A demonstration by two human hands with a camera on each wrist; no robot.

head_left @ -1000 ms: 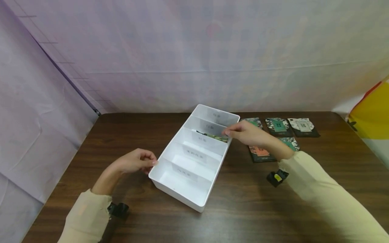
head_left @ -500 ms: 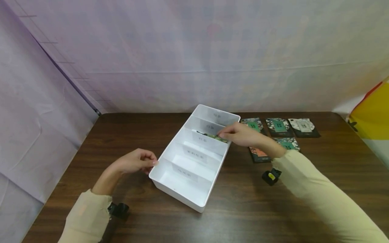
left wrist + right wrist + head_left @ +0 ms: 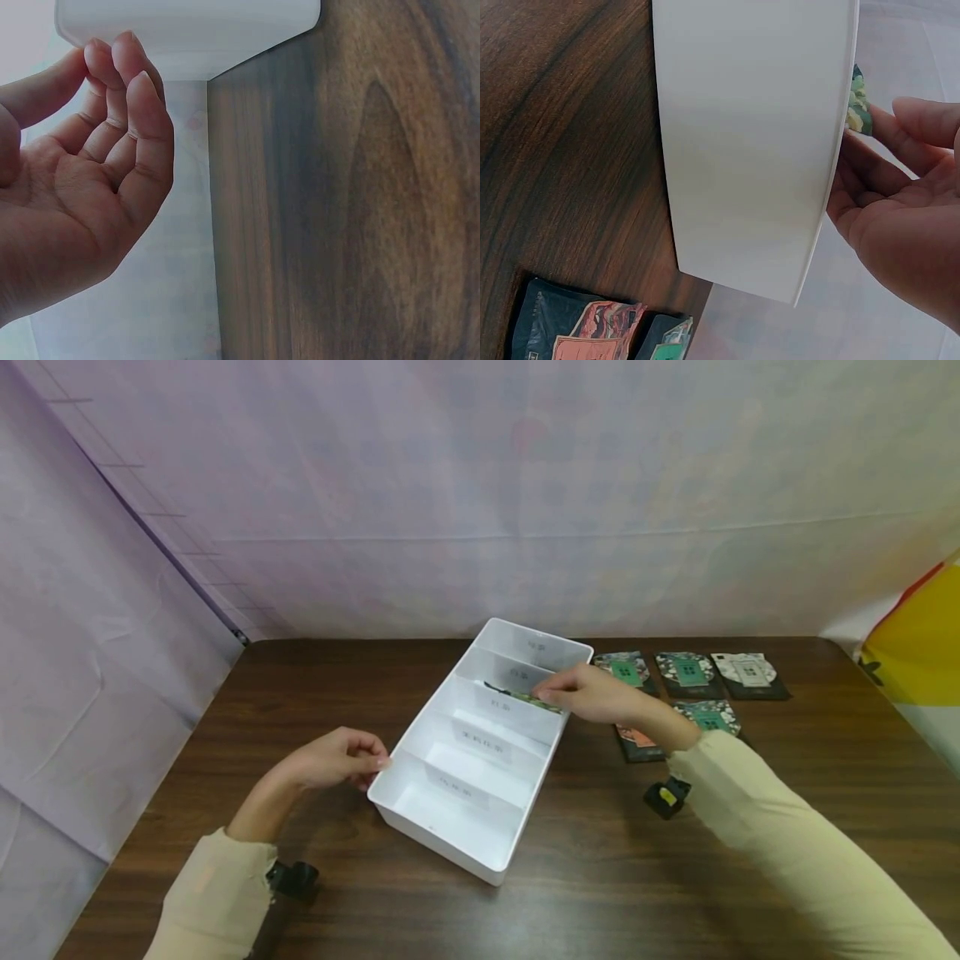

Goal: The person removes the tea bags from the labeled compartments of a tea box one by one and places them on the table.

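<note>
A long white divided box (image 3: pixel 435 843) stands slantwise on the table, with printed labels on its partitions. Its second compartment from the back holds a flat, green-patterned tea packet (image 3: pixel 551 703), partly covered by my fingers. My right hand (image 3: pixel 600 693) reaches over the right rim and touches the packet's top edge. In the right wrist view, that hand's thumb stands away from the packet (image 3: pixel 859 106), and the box wall hides its lower part. My left hand (image 3: pixel 333 758) holds the near left rim between thumb and fingertips; the left wrist view shows these curled at the box corner (image 3: pixel 195 37).
Right of the box lie several tea packets: a white-topped one (image 3: pixel 748 672), green-labelled ones (image 3: pixel 690 670) and an orange-labelled one (image 3: pixel 637 742) partly behind my right forearm. A pale curtain (image 3: pixel 480 510) hangs behind the dark wooden table (image 3: pixel 315 677).
My right hand has moved left and slightly down from the box's right rim along the packet's top edge. The left hand and the box stay in place.
</note>
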